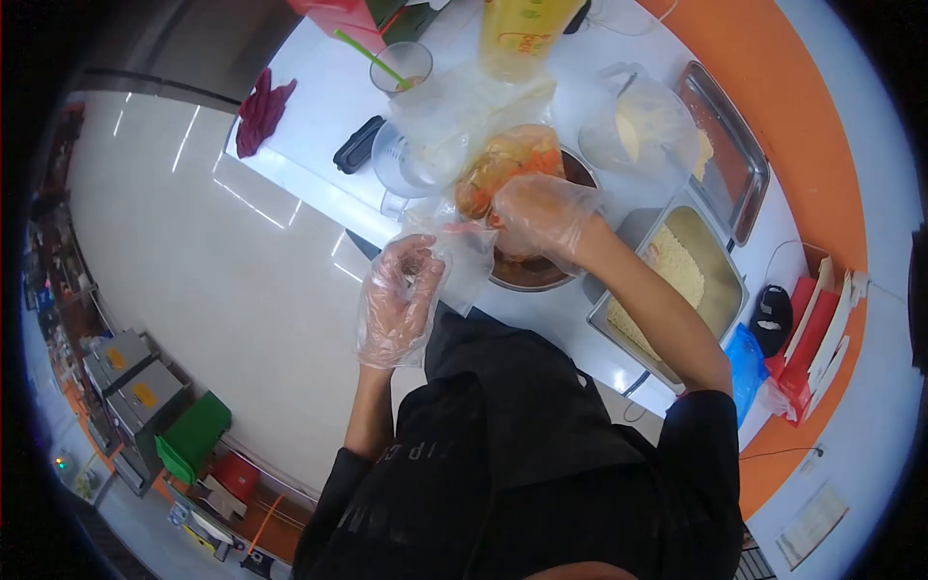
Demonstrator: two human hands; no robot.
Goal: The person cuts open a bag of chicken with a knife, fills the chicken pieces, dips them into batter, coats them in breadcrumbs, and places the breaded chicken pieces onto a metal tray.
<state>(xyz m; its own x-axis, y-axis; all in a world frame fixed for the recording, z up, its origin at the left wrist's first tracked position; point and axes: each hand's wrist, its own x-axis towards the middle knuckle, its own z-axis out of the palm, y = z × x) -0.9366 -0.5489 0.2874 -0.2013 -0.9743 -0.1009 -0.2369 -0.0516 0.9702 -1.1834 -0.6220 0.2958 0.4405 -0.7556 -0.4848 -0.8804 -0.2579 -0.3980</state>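
My left hand (398, 304), in a clear plastic glove, has its fingers curled at the edge of a small clear plastic bag (469, 266). My right hand (543, 215), also gloved, is closed over a metal bowl (583, 172), against a clear bag of orange, marinated-looking food (507, 169). The right fingertips are hidden, so what they grip cannot be made out. The bag of food leans over the bowl's left side. Part of the bowl's inside shows dark brown under my right hand.
Under my right forearm stands a metal pan of pale crumbs (677, 271). Behind it are a clear jug (628, 130) and a metal tray (749, 184). A plastic measuring cup (391, 159), a glass with a green straw (403, 66) and a yellow container (522, 34) stand farther back.
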